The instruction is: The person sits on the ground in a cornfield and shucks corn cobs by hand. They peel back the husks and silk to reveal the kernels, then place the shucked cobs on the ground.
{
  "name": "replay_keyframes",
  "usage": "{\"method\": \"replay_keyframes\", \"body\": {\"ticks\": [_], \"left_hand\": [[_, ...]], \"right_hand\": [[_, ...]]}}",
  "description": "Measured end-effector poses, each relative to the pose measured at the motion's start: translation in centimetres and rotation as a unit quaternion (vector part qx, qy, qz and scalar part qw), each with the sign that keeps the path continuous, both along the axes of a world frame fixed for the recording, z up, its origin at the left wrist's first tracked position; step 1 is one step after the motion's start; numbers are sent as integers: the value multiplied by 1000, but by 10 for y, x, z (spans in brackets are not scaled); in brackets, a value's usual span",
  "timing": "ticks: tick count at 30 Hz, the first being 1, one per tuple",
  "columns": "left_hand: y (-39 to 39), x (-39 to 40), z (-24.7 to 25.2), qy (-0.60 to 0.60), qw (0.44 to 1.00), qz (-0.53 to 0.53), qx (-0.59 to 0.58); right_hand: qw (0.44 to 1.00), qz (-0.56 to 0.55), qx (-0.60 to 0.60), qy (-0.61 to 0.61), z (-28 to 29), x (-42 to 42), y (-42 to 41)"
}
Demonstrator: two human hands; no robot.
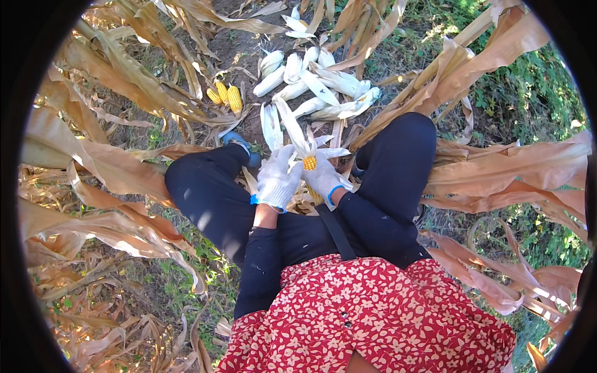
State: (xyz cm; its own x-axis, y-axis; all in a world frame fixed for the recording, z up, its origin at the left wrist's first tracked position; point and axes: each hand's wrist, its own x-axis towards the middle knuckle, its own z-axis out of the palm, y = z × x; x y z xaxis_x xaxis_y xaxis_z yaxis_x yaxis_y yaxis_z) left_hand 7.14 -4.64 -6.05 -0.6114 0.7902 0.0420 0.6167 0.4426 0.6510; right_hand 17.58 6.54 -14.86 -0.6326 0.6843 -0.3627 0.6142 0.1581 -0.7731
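Observation:
Both my hands wear white knitted gloves with blue cuffs and meet between my knees. My right hand point(322, 177) is closed around a yellow ear of corn point(309, 162), whose kernels show at the top while pale husk point(291, 123) spreads away from it. Close beside it, my left hand point(278, 177) has bent fingers near the husk; whether they grip it cannot be told. More yellow kernels point(315, 195) show below my right hand, partly hidden. Ahead lies a pile of ears in whitish husks point(294, 88). Left of the pile, several bare yellow ears point(234, 99) rest on the soil.
Dry corn stalks and leaves point(116, 172) stand close on the left, with more leaves point(508, 168) on the right. Another husked-over ear point(298, 25) lies beyond the pile. Green weeds point(522, 88) grow at the right. A dark strap point(335, 231) crosses my lap.

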Motion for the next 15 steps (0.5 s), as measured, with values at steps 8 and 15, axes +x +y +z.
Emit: {"method": "replay_keyframes", "body": {"ticks": [8,15], "left_hand": [[9,13,2,3,999,-35,4],[10,15,-3,27,995,-46,87]], "right_hand": [[981,120,140,68,-58,1,-3],[957,218,95,167,-30,8,-8]]}}
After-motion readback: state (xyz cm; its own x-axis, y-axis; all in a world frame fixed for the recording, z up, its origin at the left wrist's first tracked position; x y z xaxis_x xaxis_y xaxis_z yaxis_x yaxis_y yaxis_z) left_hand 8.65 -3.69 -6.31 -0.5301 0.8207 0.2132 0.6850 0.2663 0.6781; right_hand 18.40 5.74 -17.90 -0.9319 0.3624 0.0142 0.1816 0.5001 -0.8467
